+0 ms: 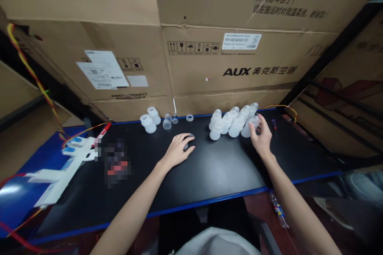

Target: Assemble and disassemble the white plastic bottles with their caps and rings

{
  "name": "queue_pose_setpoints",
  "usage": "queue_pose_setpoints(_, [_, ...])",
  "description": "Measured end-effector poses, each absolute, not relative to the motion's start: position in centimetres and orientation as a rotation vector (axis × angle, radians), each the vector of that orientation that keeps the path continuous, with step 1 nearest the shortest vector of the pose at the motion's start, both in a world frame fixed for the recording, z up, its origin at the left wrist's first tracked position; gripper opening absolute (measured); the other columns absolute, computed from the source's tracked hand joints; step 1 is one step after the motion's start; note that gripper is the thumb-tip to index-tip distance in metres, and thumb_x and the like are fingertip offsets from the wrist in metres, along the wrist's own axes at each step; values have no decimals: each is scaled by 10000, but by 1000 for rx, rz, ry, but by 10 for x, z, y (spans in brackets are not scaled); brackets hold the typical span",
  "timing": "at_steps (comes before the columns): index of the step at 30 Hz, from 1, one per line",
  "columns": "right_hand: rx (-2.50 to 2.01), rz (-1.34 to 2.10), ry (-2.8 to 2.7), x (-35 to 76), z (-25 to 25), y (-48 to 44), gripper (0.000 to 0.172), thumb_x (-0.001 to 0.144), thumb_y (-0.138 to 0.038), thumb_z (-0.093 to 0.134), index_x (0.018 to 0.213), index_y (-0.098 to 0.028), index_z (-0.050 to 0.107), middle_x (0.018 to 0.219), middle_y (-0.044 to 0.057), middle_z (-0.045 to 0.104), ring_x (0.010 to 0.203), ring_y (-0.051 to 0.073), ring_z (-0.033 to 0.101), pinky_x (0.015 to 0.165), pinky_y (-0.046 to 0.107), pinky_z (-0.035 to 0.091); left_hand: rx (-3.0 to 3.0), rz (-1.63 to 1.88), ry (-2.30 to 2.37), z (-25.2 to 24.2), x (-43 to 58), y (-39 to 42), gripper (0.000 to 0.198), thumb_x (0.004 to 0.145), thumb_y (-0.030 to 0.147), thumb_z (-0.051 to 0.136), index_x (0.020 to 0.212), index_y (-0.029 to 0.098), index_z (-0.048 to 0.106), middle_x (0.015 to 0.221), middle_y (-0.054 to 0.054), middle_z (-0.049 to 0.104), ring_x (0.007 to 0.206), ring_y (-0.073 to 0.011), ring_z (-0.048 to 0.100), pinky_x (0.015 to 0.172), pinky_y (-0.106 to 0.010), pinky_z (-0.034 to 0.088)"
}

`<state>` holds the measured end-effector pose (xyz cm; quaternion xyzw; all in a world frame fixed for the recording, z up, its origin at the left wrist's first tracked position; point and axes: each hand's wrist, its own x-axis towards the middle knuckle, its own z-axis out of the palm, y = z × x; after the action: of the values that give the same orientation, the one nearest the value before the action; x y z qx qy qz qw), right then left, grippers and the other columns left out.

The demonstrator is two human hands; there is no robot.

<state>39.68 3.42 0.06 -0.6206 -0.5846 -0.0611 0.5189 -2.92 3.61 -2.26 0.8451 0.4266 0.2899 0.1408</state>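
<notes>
My right hand point(261, 137) reaches to the right end of a cluster of several translucent white plastic bottles point(230, 123) lying on the black table point(209, 175). Its fingers curl around the nearest bottle point(251, 125). My left hand point(179, 149) rests palm down on the table centre, fingers bent over a small dark round object point(188, 143). Two more white bottles point(150, 120) stand at the back left. Beside them sit small clear caps point(168, 121) and a ring point(189, 118).
Large cardboard boxes point(227, 59) wall off the back of the table. A white device point(66, 159) with blue parts and red-yellow wires point(32, 75) lies at left. A small screwdriver point(274, 126) lies right of the bottles. A plastic bottle point(279, 209) lies below the table edge.
</notes>
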Motion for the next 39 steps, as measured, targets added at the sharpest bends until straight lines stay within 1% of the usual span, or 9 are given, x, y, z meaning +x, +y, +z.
queue_pose_setpoints(4, [-1519, -281, -1473, 403, 4, 34, 877, 1025, -574, 623, 1708, -112, 322, 1575, 292, 543, 1451, 403, 587, 1169, 635, 515, 2387, 879, 1229, -20, -31, 36, 369, 1014, 311, 703, 1381, 274, 706, 1460, -99, 687, 1392, -306, 620, 1201, -537, 478])
queue_pose_setpoints(7, [-1359, -578, -1457, 379, 11, 25, 833, 991, -469, 695, 1669, -110, 372, 1657, 312, 399, 1577, 446, 417, 1222, 704, 420, 2342, 923, 1223, -17, -31, 36, 318, 1026, 266, 664, 1336, 273, 730, 1410, -91, 715, 1345, -296, 656, 1167, -521, 507])
queue_pose_setpoints(12, [-862, -447, -1976, 280, 14, 11, 451, 965, -135, 644, 1380, -308, 681, 1248, 119, 717, 1099, 276, 729, 955, 456, 623, 2125, 1116, 1120, -13, -31, 37, 293, 1080, 253, 551, 1315, 257, 726, 1310, -93, 738, 1075, -205, 762, 996, -387, 613])
queue_pose_setpoints(14, [-852, -179, -2234, 236, 12, 16, 448, 985, -116, 575, 1361, -315, 716, 1340, 118, 712, 1200, 295, 701, 1019, 488, 596, 2074, 1173, 1084, -14, -32, 38, 293, 1080, 257, 548, 1319, 246, 717, 1291, -99, 739, 1004, -186, 768, 924, -349, 633])
queue_pose_setpoints(17, [-919, 89, -2294, 190, 6, 33, 388, 1041, -170, 547, 1385, -260, 704, 1450, 156, 659, 1313, 321, 649, 1077, 520, 562, 2050, 1175, 1089, -16, -34, 40, 263, 1060, 249, 569, 1277, 232, 717, 1223, -89, 765, 979, -190, 773, 908, -346, 638])
queue_pose_setpoints(24, [-958, 419, -2018, 178, -9, 53, 224, 1117, -322, 522, 1153, -238, 726, 1084, 105, 752, 1006, 253, 729, 946, 413, 607, 2116, 1063, 1179, -4, -47, 39, 500, 1001, 360, 705, 1470, 264, 559, 1226, -77, 781, 1186, -259, 733, 1094, -455, 566])
queue_pose_setpoints(27, [-996, 502, -1876, 187, -14, 52, 204, 1064, -310, 578, 1151, -225, 742, 999, 84, 753, 877, 234, 720, 859, 404, 619, 2392, 840, 1294, 3, -56, 38, 501, 857, 414, 871, 1302, 268, 692, 1205, -88, 741, 1172, -321, 681, 1077, -516, 540])
queue_pose_setpoints(31, [-1009, 698, -1697, 188, -14, 50, 171, 998, -319, 660, 1025, -206, 784, 981, 74, 771, 859, 215, 736, 815, 369, 617, 2280, 903, 1275, -3, -59, 42, 254, 936, 384, 788, 1152, 250, 771, 1108, -73, 706, 985, -244, 696, 954, -443, 589])
queue_pose_setpoints(39, [-963, 1071, -1496, 180, -10, 42, 266, 918, -457, 826, 994, -206, 781, 937, 51, 779, 821, 201, 734, 797, 346, 593, 1438, 1127, 939, -17, -38, 44, 540, 897, 466, 858, 1316, 154, 723, 1168, -132, 806, 1029, -232, 797, 967, -383, 651])
